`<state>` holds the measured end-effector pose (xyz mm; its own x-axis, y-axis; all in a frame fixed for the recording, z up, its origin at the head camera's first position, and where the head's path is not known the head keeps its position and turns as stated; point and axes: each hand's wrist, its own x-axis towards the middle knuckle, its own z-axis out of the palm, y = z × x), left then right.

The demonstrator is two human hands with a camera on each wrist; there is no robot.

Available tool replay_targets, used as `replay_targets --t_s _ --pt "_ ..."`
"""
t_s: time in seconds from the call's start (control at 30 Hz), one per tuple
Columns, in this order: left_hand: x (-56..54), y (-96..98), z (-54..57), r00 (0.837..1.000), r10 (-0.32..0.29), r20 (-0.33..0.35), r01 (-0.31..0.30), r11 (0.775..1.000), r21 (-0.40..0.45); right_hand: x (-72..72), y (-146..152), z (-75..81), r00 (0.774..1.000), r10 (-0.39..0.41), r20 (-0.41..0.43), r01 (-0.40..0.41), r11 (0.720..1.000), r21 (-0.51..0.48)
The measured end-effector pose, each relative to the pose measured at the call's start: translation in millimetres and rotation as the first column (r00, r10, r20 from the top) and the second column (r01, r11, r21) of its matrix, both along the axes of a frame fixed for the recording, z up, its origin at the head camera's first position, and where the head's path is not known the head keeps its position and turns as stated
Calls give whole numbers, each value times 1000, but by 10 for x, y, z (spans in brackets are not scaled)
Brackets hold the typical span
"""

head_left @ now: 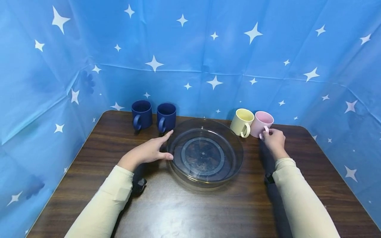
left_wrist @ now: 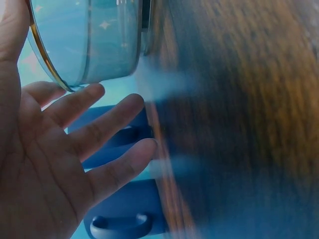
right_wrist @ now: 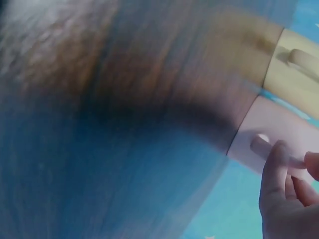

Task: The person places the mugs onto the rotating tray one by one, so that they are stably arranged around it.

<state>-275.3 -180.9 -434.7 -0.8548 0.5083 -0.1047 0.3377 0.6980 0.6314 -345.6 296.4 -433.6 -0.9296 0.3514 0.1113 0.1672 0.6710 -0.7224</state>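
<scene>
My left hand [head_left: 148,150] is at the left side of a clear round tray [head_left: 190,177] with a raised wall, fingers extended and thumb spread along its rim. In the left wrist view the index finger and thumb lie by the tray's rim [left_wrist: 47,62], while the other fingers [left_wrist: 119,167] stretch out straight. My right hand [head_left: 274,140] pinches the handle of a pink mug [head_left: 258,127], which stands upright at the table's back right. The right wrist view shows the fingers at that handle [right_wrist: 260,144]. Right beside it stands a pale yellow mug [head_left: 237,124], handle facing forward.
Two dark blue mugs, a left one [head_left: 146,117] and a right one [head_left: 169,120], stand at the back left, behind my left hand. The brown wood-grain table [head_left: 190,215] ends at a blue star-patterned curtain [head_left: 202,39] at the back and sides.
</scene>
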Motion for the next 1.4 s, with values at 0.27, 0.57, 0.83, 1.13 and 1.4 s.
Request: replay_targets --t_s 0.27,0.57,0.83,1.13,1.4 --pt "-5 -1 14 1000 5 -9 -5 1000 -9 -33 25 60 999 -7 48 18 972 -236" --pt "-1 13 -12 1000 -4 -5 3 1000 -16 9 26 11 998 -61 20 64 953 -296" --pt "0 6 1 1000 -2 -3 2 1000 -23 23 29 4 996 -82 35 88 963 -254" --pt "-8 9 6 1000 1 19 -1 1000 -24 70 52 29 995 -92 39 100 959 -265" --pt "-14 10 -2 1000 -11 14 12 1000 -29 98 82 81 995 -92 24 95 970 -225"
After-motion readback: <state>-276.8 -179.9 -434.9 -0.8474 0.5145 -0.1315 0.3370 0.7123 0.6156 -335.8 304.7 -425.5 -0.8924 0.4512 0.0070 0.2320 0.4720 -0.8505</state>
